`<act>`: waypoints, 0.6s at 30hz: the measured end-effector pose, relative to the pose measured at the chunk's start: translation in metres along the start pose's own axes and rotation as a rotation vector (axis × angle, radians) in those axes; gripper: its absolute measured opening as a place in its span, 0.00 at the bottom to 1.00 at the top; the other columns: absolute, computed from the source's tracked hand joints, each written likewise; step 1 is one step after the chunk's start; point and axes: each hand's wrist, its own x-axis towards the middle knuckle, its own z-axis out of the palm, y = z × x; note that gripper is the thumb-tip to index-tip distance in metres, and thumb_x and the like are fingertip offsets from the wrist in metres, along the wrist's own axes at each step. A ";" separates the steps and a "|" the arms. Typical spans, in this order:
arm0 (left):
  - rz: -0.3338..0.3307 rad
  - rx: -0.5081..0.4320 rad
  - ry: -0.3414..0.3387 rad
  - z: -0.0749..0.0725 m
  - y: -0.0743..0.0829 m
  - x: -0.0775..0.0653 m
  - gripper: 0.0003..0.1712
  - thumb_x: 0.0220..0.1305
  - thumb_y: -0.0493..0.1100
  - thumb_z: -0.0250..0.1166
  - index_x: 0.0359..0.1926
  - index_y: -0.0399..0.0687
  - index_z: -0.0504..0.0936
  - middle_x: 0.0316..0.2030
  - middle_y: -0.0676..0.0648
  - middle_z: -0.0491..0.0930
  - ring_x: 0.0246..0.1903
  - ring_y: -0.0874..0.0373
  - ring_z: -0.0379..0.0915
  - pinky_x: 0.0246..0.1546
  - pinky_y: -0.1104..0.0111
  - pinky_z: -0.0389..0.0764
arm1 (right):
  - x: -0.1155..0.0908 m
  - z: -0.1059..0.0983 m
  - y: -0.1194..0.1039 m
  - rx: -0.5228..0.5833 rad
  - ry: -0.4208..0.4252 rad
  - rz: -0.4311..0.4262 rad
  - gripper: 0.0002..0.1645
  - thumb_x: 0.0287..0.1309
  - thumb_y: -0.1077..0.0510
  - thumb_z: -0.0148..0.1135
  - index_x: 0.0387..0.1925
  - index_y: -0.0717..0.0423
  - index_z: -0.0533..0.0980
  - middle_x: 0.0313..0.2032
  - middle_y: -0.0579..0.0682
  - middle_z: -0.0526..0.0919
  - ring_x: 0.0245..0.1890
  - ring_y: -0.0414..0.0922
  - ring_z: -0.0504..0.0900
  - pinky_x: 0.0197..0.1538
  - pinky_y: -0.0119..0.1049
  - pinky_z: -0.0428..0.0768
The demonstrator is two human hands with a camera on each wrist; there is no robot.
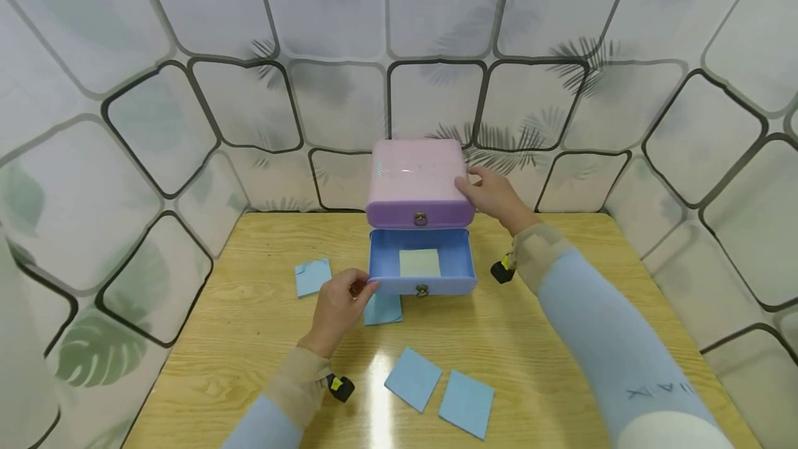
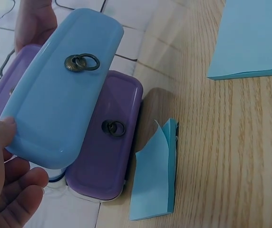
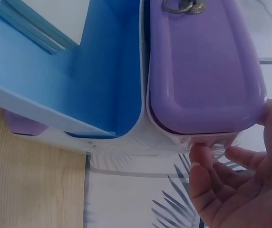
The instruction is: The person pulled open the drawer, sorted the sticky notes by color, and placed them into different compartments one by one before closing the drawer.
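A small chest of drawers (image 1: 419,170) has a pink top and a purple upper drawer (image 3: 205,71), which is closed. Below it the blue drawer (image 2: 67,90) is pulled out, with a pale pad of sticky notes (image 1: 420,263) lying inside. My left hand (image 1: 339,305) pinches the left front corner of that drawer, thumb on its front face. My right hand (image 1: 495,197) grips the upper right side of the chest, thumb near the front corner and fingers bent against the side. Another purple drawer (image 2: 108,137) sits beneath the blue one.
Blue sticky-note pads lie on the wooden table (image 1: 249,366): one pad (image 1: 313,277) left of the chest, another pad (image 1: 383,309) partly under the open drawer, and two pads, left (image 1: 413,380) and right (image 1: 467,404), nearer me. A patterned wall (image 1: 343,102) stands behind the chest.
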 end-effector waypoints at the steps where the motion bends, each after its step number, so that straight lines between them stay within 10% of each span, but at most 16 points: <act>1: -0.010 -0.006 0.000 0.000 0.000 0.000 0.07 0.58 0.42 0.71 0.32 0.45 0.82 0.25 0.53 0.80 0.23 0.66 0.73 0.23 0.74 0.77 | 0.001 0.000 -0.001 -0.005 0.000 -0.003 0.47 0.63 0.29 0.47 0.74 0.49 0.52 0.60 0.60 0.72 0.52 0.53 0.77 0.53 0.51 0.76; 18: -0.047 -0.067 0.015 0.003 -0.004 -0.003 0.08 0.59 0.43 0.70 0.30 0.46 0.81 0.24 0.53 0.80 0.22 0.66 0.73 0.22 0.73 0.76 | 0.012 0.001 -0.011 -0.273 0.010 -0.091 0.44 0.65 0.29 0.40 0.72 0.51 0.53 0.65 0.63 0.66 0.61 0.59 0.69 0.61 0.56 0.67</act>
